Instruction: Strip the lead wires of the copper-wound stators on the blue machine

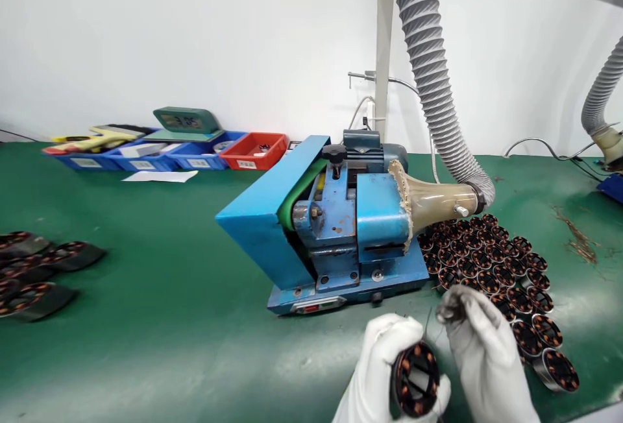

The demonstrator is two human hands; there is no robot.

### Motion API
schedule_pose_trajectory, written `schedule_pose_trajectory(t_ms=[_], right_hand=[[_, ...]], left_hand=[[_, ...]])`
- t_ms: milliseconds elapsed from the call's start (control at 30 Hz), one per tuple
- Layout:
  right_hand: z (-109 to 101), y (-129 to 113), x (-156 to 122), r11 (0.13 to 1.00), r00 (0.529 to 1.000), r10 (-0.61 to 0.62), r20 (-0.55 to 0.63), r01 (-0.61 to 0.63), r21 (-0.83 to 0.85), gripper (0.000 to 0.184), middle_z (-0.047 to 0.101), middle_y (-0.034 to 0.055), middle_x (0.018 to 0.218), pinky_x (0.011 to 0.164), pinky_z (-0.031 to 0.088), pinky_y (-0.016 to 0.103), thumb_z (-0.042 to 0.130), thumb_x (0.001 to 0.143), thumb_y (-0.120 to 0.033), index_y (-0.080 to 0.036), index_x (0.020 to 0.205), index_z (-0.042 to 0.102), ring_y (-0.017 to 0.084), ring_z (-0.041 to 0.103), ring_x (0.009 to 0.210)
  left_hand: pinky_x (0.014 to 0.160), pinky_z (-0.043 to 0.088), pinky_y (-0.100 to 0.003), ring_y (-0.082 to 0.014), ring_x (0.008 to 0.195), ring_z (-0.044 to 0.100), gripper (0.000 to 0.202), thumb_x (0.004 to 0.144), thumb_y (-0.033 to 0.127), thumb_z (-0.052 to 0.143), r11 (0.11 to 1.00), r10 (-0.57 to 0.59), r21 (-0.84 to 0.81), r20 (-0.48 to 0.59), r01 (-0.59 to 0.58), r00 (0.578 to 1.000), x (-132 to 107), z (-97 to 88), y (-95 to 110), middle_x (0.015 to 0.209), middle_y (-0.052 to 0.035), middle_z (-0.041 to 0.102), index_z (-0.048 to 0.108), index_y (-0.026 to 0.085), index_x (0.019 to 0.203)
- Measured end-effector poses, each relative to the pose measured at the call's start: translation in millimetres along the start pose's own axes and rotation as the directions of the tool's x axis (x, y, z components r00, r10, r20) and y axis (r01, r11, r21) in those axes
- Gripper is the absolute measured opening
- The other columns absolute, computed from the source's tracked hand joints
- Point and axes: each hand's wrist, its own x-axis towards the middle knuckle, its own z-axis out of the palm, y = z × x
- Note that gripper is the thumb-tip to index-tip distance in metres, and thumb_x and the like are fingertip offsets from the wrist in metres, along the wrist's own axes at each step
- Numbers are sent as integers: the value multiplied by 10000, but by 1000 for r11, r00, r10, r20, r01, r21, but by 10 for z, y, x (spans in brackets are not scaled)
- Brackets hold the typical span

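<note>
My left hand (377, 368), in a white glove, is wrapped round a motor stator (395, 381), a ring with copper windings on its inner side, its open face turned toward me. Just to the right, my gloved right hand (487, 348) is raised with thumb and fingers pinched together, their tips darkened with dirt. A thin dark wire (428, 320) stands up between the stator and these fingertips. Whether the pinch holds that wire is too fine to see. Behind my right hand, many similar stators (487, 261) stand close together on the green table (195, 345).
A blue belt grinder (272, 215) stands mid-table, a grey hose (428, 53) rising from its nozzle. More stators (63, 257) lie at left. Blue bins (199, 158), a red bin (256, 150) and a digital clock (187, 121) line the wall. Wire scraps (579, 238) lie at right.
</note>
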Motion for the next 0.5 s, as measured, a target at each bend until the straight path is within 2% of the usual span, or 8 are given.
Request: schedule_pose_trajectory(t_ms=[100, 167, 233, 300, 367, 433, 500], right_hand=[[28, 185, -163, 949, 982, -87, 169, 133, -285, 237, 767, 88, 860, 728, 597, 338, 774, 683, -411, -224, 828, 778, 254, 718, 796], [76, 319, -219, 884, 973, -127, 193, 199, -422, 232, 759, 93, 939, 812, 578, 373, 732, 718, -388, -225, 881, 765, 284, 705, 908], [143, 431, -200, 834, 968, -139, 208, 228, -502, 302, 746, 98, 992, 837, 567, 377, 745, 687, -330, -210, 964, 738, 292, 695, 947], [228, 505, -123, 793, 970, -131, 203, 225, -566, 405, 731, 107, 1033, 839, 563, 367, 761, 643, -292, -195, 1032, 703, 288, 694, 947], [327, 534, -22, 737, 970, -125, 206, 230, -636, 418, 728, 113, 1027, 840, 556, 366, 756, 624, -295, -185, 1022, 692, 283, 697, 929], [429, 522, 73, 711, 969, -110, 219, 231, -664, 391, 729, 120, 1008, 847, 545, 382, 737, 634, -326, -177, 992, 690, 285, 693, 924], [518, 484, 147, 706, 969, -92, 228, 225, -672, 396, 726, 125, 1003, 854, 533, 403, 721, 653, -367, -172, 995, 682, 288, 687, 924]], left_hand=[[875, 476, -301, -185, 967, 563, 524, 694, 90, 636, 998, -70, 0, -120, 70, 990, 70, 34, -40, 1070, -31, 505, 526, 308, 1157], [904, 484, -346, -220, 1000, 581, 452, 673, 146, 696, 988, -145, -70, -186, 135, 972, 111, 76, -114, 1074, -38, 557, 581, 293, 1085], [917, 494, -386, -251, 1029, 595, 396, 695, 221, 708, 968, -237, -143, -240, 207, 942, 152, 118, -207, 1083, -56, 597, 592, 272, 1070], [927, 498, -411, -254, 1014, 621, 335, 762, 302, 644, 909, -374, -286, -243, 303, 895, 209, 149, -294, 1082, -77, 622, 576, 247, 1086], [919, 511, -419, -251, 993, 643, 307, 778, 353, 592, 780, -532, -502, -217, 374, 818, 295, 169, -355, 1067, -88, 631, 563, 225, 1056], [892, 531, -416, -250, 977, 652, 306, 726, 370, 601, 647, -643, -662, -206, 379, 738, 403, 183, -385, 1059, -85, 617, 549, 219, 987], [862, 547, -401, -246, 972, 650, 318, 661, 359, 629, 600, -685, -715, -227, 359, 693, 513, 195, -389, 1048, -77, 600, 529, 223, 931]])
